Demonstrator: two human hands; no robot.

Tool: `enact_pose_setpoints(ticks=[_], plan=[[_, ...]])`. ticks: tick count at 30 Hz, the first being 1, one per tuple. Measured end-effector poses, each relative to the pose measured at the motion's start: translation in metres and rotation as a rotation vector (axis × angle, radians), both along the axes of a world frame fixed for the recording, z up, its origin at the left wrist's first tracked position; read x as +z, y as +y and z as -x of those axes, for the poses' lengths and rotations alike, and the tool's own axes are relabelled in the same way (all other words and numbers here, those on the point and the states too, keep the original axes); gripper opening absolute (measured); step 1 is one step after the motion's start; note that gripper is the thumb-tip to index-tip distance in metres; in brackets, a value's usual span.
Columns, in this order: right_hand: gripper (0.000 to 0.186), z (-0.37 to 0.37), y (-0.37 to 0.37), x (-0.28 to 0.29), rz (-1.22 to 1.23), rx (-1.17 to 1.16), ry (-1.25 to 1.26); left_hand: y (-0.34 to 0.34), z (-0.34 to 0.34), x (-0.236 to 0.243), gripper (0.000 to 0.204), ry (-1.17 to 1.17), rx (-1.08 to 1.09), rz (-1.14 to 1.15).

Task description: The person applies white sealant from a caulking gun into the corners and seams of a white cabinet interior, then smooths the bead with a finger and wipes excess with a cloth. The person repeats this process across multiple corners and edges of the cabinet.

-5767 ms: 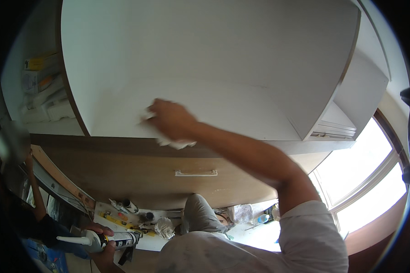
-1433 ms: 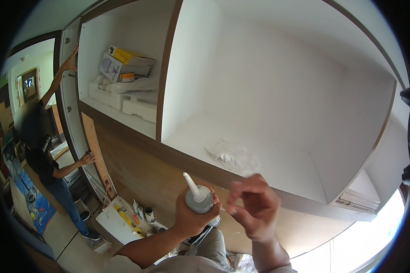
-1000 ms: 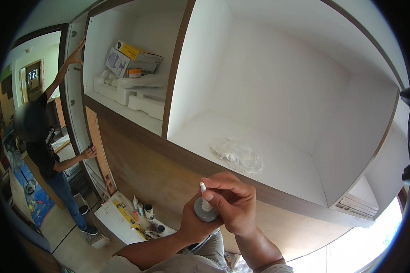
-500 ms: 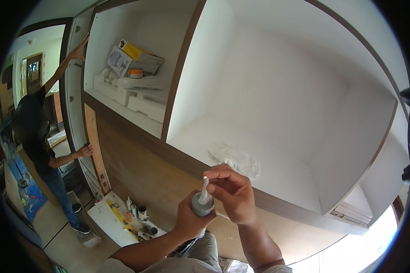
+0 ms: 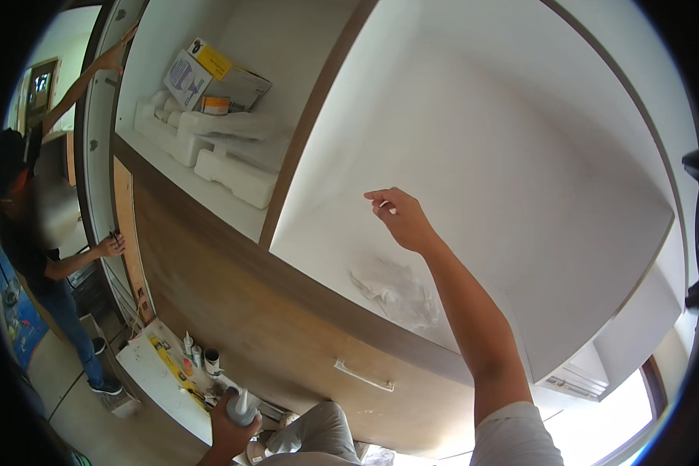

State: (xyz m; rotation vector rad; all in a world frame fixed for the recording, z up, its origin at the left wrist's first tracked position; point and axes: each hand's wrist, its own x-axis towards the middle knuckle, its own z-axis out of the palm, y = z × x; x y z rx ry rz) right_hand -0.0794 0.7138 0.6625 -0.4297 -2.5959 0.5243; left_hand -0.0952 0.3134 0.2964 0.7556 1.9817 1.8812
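Note:
My left hand (image 5: pixel 231 427), low and near my knee, is wrapped round a grey sealant tube with a white nozzle (image 5: pixel 243 404). The nozzle points up; much of the tube is hidden by my fingers. My right arm reaches up into the large white cabinet compartment (image 5: pixel 481 147). There my right hand (image 5: pixel 402 221) has its fingers curled, with a small white piece showing between them, too small to name. Below that hand, a crumpled clear plastic bag (image 5: pixel 396 291) lies on the compartment floor.
Boxes (image 5: pixel 217 74) and white foam packing (image 5: pixel 237 177) fill the left compartment. A brown panel with a light handle (image 5: pixel 363 376) runs below. Tubes and a yellow level (image 5: pixel 171 363) lie on a white board (image 5: pixel 144 357). At the left, another person (image 5: pixel 35 233) holds the cabinet's side.
My hands have parted: the left went down and left with the sealant tube, the right rose off the nozzle into the compartment. The view has shifted right.

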Motion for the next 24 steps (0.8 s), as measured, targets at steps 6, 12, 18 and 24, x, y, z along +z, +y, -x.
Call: enact_pose_setpoints(ticks=[6,12,18,24], plan=[[0.041,0.07,0.095,-0.025,-0.556,-0.117,-0.227,-0.083,-0.022,-0.146,0.044,-0.01,-0.04,0.296],[0.048,0.104,0.129,-0.034,-0.674,-0.084,-0.304,-0.166,-0.063,-0.232,0.029,0.185,0.145,0.534],[0.053,0.12,0.134,-0.037,-0.798,-0.093,-0.393,-0.203,-0.084,-0.213,0.021,-0.143,0.128,0.644],[0.057,0.13,0.138,-0.044,-0.894,-0.09,-0.44,-0.193,-0.087,-0.225,0.016,-0.031,0.078,0.689]])
